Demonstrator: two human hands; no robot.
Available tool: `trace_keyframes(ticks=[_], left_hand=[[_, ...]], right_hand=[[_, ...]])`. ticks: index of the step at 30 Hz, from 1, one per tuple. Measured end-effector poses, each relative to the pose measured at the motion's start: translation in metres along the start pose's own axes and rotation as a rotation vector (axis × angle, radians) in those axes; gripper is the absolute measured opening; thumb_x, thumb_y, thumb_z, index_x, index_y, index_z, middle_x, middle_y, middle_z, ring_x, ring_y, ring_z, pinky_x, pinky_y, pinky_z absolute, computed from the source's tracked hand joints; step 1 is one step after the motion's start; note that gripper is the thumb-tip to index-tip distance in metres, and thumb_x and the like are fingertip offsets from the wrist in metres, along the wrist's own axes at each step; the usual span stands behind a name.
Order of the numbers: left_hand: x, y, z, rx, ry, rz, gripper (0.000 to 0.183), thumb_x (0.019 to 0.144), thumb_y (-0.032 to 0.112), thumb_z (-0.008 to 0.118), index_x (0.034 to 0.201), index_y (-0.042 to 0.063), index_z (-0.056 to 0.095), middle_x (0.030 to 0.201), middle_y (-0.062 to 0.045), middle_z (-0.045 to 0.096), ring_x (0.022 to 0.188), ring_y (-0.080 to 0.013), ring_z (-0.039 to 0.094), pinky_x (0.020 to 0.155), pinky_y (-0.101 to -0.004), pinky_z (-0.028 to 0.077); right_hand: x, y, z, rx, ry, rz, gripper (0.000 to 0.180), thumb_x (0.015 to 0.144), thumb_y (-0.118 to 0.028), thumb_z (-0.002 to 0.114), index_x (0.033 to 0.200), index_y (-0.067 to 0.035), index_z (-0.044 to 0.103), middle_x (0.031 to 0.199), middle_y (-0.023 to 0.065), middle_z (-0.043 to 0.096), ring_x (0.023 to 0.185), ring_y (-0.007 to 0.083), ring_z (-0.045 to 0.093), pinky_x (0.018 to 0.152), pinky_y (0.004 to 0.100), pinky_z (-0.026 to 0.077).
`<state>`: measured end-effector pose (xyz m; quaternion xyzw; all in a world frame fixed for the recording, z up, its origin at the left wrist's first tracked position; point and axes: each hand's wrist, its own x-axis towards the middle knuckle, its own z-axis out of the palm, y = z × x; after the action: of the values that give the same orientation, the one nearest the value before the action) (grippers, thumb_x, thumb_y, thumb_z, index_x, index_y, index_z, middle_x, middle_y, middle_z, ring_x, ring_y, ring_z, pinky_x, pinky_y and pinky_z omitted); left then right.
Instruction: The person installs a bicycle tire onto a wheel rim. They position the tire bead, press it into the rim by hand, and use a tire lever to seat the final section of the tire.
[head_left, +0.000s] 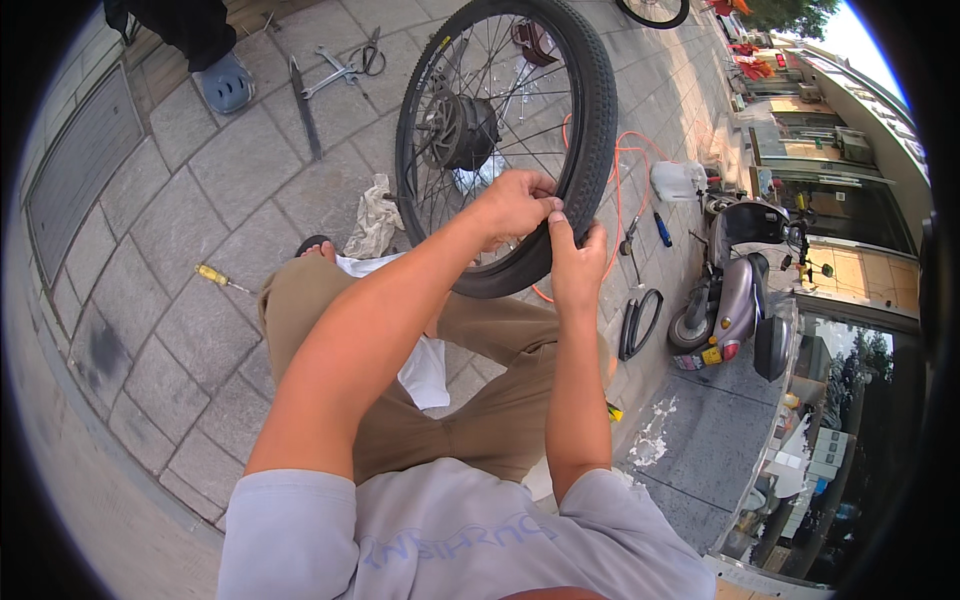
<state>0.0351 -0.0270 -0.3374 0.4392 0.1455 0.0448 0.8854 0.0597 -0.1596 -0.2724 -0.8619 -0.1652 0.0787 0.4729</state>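
A spoked bicycle wheel with a black knobbly tyre (598, 112) stands upright before me, close to my knees. Its thick hub (472, 133) carries a disc brake rotor (444, 129). My left hand (517, 206) reaches across the wheel, its fingers pinching at the rim's edge on the near right side. Beside it my right hand (577, 251) grips the tyre, thumb on the inner side and fingers around the tread. The two thumbs nearly touch. What lies between the fingertips is too small to tell.
Spanners (330, 79), scissors (370, 58) and a flat metal bar (304, 109) lie on the paving at upper left, near a person's blue clog (225, 82). A yellow-handled screwdriver (212, 274) lies left. An orange hose (646, 176), folded black rubber loop (640, 324) and parked scooter (724, 300) are right.
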Motion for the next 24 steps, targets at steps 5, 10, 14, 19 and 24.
trace_keyframes(ticks=[5,10,14,19,24], left_hand=[[-0.001,0.047,-0.001,-0.181,0.067,0.138,0.027,0.099,0.009,0.072,0.123,-0.004,0.069,0.105,-0.009,0.073,0.089,-0.0139,0.068,0.075,-0.0298,0.056],[-0.022,0.092,-0.008,-0.501,0.087,0.282,0.030,0.100,0.006,0.069,0.125,-0.010,0.064,0.109,-0.013,0.074,0.092,-0.0203,0.072,0.083,-0.0372,0.062],[-0.031,0.093,-0.008,-0.593,0.046,0.331,0.028,0.101,0.004,0.064,0.127,-0.008,0.063,0.114,-0.013,0.073,0.097,-0.0228,0.074,0.087,-0.0411,0.063],[-0.025,0.080,-0.003,-0.592,0.152,0.247,0.027,0.102,0.002,0.062,0.126,-0.010,0.062,0.117,-0.017,0.071,0.104,-0.0258,0.072,0.092,-0.0432,0.061],[-0.014,0.071,0.005,-0.590,0.143,0.269,0.027,0.101,0.001,0.063,0.124,-0.012,0.062,0.116,-0.017,0.071,0.103,-0.0273,0.071,0.090,-0.0436,0.060]], right_hand=[[-0.002,0.003,0.007,-0.282,-0.055,-0.133,0.041,0.086,-0.017,0.073,0.119,0.004,0.060,0.098,0.0153,0.071,0.088,0.0209,0.068,0.082,0.0366,0.054],[-0.001,-0.107,0.012,-0.492,-0.032,-0.229,0.033,0.085,-0.020,0.068,0.109,0.004,0.065,0.078,0.0154,0.070,0.069,0.0236,0.068,0.070,0.0387,0.054],[0.020,-0.130,-0.006,-0.475,-0.215,-0.203,0.027,0.086,-0.016,0.068,0.104,0.004,0.069,0.085,0.0065,0.071,0.074,0.0127,0.064,0.068,0.0324,0.053],[0.044,-0.108,-0.017,-0.483,-0.379,-0.190,0.024,0.086,-0.013,0.069,0.104,0.003,0.069,0.085,0.0040,0.069,0.072,0.0100,0.062,0.063,0.0299,0.051],[0.063,-0.094,-0.033,-0.335,-0.466,-0.036,0.024,0.088,-0.011,0.069,0.108,0.003,0.069,0.088,0.0018,0.071,0.071,0.0099,0.065,0.063,0.0276,0.053]])
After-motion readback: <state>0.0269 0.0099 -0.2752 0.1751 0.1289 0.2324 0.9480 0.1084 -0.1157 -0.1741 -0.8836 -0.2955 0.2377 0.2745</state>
